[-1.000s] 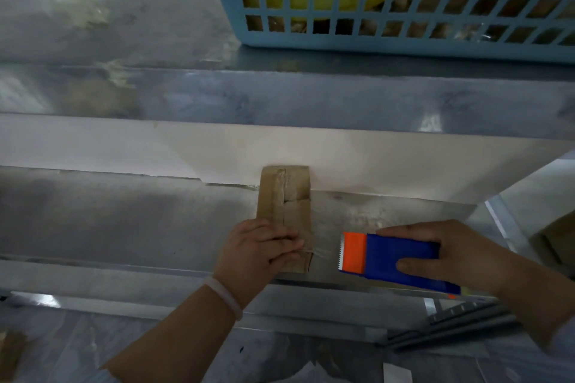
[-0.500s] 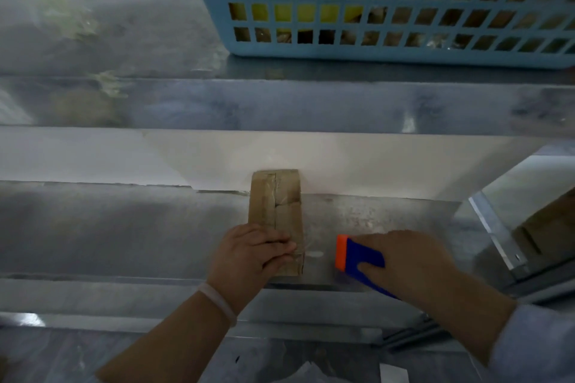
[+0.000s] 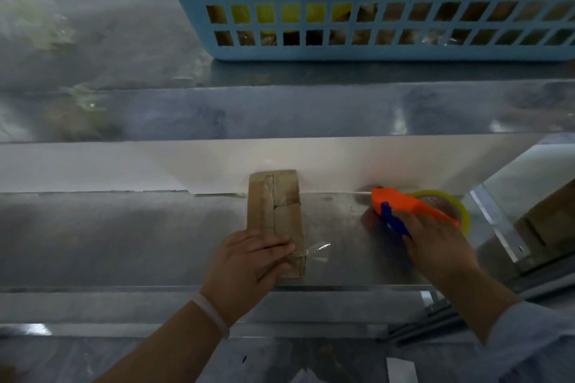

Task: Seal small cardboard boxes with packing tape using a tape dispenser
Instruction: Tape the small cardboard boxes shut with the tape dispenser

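Cardboard, so probably light and easily crushed, the small box point(image 3: 273, 205) lies on the steel bench point(image 3: 124, 233) under the flat, pressing fingers of the left hand point(image 3: 249, 261), best steadied by its edges, while farther off the right hand point(image 3: 435, 246) curls around the tape dispenser point(image 3: 404, 208).

- A blue plastic basket point(image 3: 373, 51) stands on the upper steel shelf point(image 3: 280, 112); yellow and brown things show through its grid.
- A white panel point(image 3: 93, 165) runs behind the lower steel surface point(image 3: 124, 242).
- Brown cardboard point(image 3: 553, 211) is at far right.
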Action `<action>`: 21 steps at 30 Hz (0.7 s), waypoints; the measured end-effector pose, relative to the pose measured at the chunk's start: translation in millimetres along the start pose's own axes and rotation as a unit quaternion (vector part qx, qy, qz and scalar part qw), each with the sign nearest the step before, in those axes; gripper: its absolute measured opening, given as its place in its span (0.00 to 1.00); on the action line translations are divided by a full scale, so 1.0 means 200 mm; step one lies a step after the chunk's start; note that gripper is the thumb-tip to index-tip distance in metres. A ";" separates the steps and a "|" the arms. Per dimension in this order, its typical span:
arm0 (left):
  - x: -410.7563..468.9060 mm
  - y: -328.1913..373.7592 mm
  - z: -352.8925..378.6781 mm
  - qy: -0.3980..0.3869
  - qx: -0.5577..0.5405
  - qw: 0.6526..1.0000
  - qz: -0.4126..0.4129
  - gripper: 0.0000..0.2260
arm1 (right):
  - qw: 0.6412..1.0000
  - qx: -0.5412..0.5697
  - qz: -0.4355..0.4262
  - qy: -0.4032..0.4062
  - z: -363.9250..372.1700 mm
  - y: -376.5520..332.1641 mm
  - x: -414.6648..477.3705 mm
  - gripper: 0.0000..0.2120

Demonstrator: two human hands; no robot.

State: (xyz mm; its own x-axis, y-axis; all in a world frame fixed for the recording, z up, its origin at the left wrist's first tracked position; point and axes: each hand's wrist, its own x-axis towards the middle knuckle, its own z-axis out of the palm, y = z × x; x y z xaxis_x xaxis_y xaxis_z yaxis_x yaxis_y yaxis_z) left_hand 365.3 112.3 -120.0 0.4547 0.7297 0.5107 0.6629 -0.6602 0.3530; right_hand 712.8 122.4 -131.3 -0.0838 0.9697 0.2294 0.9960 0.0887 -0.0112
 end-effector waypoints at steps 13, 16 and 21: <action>0.02 0.00 -0.04 -0.027 -0.008 1.000 0.002 0.10 | 0.997 0.029 0.026 -0.072 0.10 -0.31 -0.23 0.28; 0.02 0.01 -0.04 -0.027 -0.018 0.999 -0.003 0.09 | 0.944 0.314 0.102 -0.014 0.05 -0.42 -0.22 0.22; 0.03 0.02 -0.04 -0.047 -0.019 0.999 -0.019 0.10 | 0.717 0.624 0.282 -0.131 0.01 -0.79 -0.07 0.23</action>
State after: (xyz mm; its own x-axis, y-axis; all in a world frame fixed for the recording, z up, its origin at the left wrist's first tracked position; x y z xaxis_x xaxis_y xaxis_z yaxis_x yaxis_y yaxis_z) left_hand 365.7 112.4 -109.3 0.4845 0.7663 0.4220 0.6587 -0.6370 0.4004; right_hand 555.6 95.4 -134.4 0.1547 0.9265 -0.3431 0.0832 -0.3583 -0.9299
